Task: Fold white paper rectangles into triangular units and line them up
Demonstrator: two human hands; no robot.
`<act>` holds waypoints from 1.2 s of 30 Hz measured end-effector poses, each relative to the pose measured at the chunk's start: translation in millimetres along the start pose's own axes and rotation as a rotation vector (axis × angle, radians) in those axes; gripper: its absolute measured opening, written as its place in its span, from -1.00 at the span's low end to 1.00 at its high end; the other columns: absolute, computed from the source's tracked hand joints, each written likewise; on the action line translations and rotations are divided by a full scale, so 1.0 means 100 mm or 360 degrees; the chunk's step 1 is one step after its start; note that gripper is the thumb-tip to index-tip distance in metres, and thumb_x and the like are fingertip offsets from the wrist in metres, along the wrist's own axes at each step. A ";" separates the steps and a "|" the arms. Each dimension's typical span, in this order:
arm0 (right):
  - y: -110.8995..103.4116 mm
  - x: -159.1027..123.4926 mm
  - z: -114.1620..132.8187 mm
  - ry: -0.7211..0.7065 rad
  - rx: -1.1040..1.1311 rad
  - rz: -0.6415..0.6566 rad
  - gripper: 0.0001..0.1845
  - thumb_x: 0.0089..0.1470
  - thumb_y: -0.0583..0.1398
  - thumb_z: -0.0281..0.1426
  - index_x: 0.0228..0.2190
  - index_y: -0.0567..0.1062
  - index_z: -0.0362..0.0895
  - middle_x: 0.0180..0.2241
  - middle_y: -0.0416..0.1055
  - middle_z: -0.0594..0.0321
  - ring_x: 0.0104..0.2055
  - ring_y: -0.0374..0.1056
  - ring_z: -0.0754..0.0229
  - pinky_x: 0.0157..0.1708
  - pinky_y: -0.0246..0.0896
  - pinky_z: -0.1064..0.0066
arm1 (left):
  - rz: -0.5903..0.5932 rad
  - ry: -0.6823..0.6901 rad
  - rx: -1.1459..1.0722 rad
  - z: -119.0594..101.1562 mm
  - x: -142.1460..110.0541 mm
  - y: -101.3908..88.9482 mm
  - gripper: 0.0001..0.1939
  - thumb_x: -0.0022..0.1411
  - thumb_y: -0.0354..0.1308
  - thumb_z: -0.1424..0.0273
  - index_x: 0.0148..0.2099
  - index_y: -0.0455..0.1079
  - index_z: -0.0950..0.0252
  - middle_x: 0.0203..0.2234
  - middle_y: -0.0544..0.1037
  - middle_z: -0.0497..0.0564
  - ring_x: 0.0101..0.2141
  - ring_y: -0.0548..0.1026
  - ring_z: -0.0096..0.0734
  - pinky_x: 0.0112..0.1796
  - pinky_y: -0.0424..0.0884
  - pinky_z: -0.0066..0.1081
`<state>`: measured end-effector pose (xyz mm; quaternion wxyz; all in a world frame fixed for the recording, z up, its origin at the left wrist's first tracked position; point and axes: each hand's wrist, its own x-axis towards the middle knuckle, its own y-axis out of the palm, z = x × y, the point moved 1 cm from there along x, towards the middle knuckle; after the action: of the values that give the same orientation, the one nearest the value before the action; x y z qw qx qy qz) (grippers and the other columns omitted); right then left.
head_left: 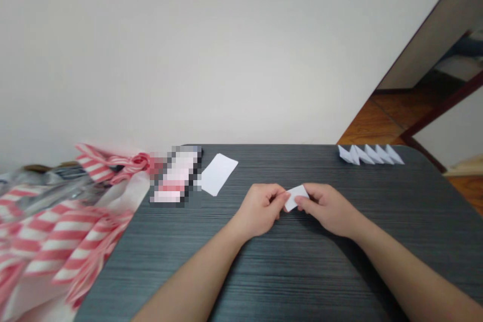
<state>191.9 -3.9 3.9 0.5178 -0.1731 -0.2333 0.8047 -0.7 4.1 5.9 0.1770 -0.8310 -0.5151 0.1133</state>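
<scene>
L hand (265,210) & R hand (327,207) pinch small angular white paper piece (296,198) above mid dark wood-grain bench (241,271), w/ smooth white sheets (219,174) nr far L corner & pointed, folded white shapes (372,155) nr far R corner.

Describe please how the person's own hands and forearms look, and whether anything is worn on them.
The left hand and right hand are bare, without gloves. No watch or bracelet shows at either wrist. No sleeve shows on the left forearm or right forearm. Some fingers are partly hidden, so rings cannot be ruled out.
</scene>
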 end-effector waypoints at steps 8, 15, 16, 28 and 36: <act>-0.07 0.00 -0.03 0.0016 0.0036 -0.0049 -0.76 0.21 0.11 -0.35 -0.46 0.47 -0.14 -0.51 0.39 0.31 -0.44 0.27 0.22 -0.42 0.12 0.44 | -0.0128 -0.0083 -0.0345 0.12 0.04 0.02 -0.64 0.36 -0.02 0.23 -0.39 0.41 0.32 -0.63 0.43 -0.09 -0.64 0.32 -0.55 -0.56 0.23 -0.54; -0.07 -0.01 -0.02 0.0021 0.0135 -0.0036 -0.77 0.20 0.12 -0.36 -0.47 0.46 -0.14 -0.50 0.40 0.32 -0.44 0.26 0.24 -0.41 0.11 0.44 | -0.0103 -0.0047 -0.0345 0.10 0.03 0.03 -0.71 0.33 0.06 0.26 -0.39 0.40 0.33 -0.62 0.42 -0.11 -0.63 0.30 -0.58 -0.54 0.22 -0.56; -0.06 -0.01 -0.01 0.0011 0.0148 -0.0028 -0.78 0.20 0.13 -0.37 -0.46 0.47 -0.14 -0.50 0.41 0.32 -0.44 0.26 0.24 -0.40 0.11 0.44 | -0.0091 -0.0044 -0.0292 0.08 0.03 0.03 -0.72 0.31 0.08 0.28 -0.40 0.40 0.33 -0.64 0.41 -0.12 -0.63 0.30 -0.58 -0.54 0.21 -0.56; -0.05 0.00 -0.05 0.0018 0.0113 -0.0044 -0.73 0.23 0.11 -0.34 -0.50 0.41 -0.15 -0.54 0.32 0.35 -0.46 0.22 0.27 -0.43 0.07 0.45 | -0.0069 -0.0045 -0.0307 0.12 0.02 0.05 -0.72 0.33 0.05 0.29 -0.39 0.39 0.33 -0.62 0.41 -0.12 -0.63 0.30 -0.58 -0.55 0.19 -0.56; 0.00 0.01 -0.03 0.0004 0.0149 -0.0020 -0.72 0.22 0.13 -0.32 -0.50 0.43 -0.16 -0.54 0.29 0.35 -0.47 0.19 0.27 -0.45 0.04 0.45 | -0.0076 -0.0016 -0.0087 0.04 0.03 0.01 -0.67 0.32 0.06 0.34 -0.49 0.37 0.34 -0.65 0.39 -0.13 -0.60 0.28 -0.59 -0.49 0.19 -0.55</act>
<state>193.3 -2.7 1.0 0.5307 -0.1481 -0.1959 0.8112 -0.1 6.8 1.2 0.1543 -0.8224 -0.5386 0.0991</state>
